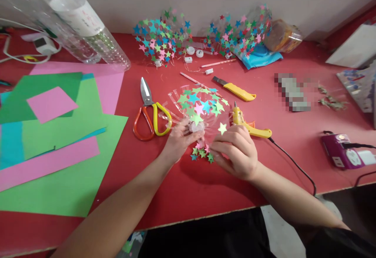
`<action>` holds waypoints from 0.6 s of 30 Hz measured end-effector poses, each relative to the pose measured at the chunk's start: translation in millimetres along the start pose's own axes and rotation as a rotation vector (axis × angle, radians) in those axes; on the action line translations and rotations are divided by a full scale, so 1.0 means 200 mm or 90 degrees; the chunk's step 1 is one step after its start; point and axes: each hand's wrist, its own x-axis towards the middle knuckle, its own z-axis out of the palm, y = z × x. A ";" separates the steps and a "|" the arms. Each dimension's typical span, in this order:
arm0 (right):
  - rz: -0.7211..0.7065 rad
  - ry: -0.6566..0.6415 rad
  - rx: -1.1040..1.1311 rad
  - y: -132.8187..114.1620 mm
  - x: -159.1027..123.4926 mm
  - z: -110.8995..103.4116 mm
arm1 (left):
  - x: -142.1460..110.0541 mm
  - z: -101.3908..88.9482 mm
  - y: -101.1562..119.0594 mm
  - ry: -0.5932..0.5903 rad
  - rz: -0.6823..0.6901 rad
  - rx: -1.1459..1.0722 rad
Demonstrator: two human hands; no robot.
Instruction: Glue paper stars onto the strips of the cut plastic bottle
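Observation:
My left hand (182, 138) is closed round the neck end of a cut clear plastic bottle (197, 126), whose thin strips fan outward. Green, blue and pink paper stars sit on those strips. In my right hand (236, 150), thumb and fingers pinch together just below a pale green paper star (222, 128), to the right of the bottle. Several loose paper stars (202, 153) lie on the red table between my hands. Scissors (148, 113) with red and yellow handles rest left of the bottle, and a yellow glue gun (252, 129) lies just beyond my right hand.
Coloured paper sheets (108, 164) cover the left side, with large plastic bottles (85, 27) behind. Star-covered clear pieces (160, 38) stand by the wall. A yellow utility knife (239, 91) and pencils (219, 63) lie ahead. At right is a purple power adapter (342, 151).

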 end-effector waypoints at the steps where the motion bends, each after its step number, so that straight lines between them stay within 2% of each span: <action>1: 0.004 0.003 0.016 0.00 0.00 0.00 | 0.00 0.00 -0.01 0.001 0.000 -0.005; 6: 0.042 0.018 0.166 -0.03 0.02 0.00 | 0.00 0.00 -0.02 0.010 -0.008 0.015; 10: 0.171 -0.041 0.201 -0.06 0.04 -0.03 | -0.01 0.01 0.00 0.005 -0.015 0.033; 12: 0.194 -0.078 0.184 -0.06 0.04 -0.04 | -0.01 0.01 0.02 -0.002 -0.019 0.043; 14: 0.155 -0.060 0.162 -0.06 0.04 -0.03 | -0.01 0.02 0.02 0.005 -0.021 0.047; 18: 0.045 0.040 0.139 -0.05 0.01 0.00 | 0.00 0.01 0.00 0.012 -0.015 0.023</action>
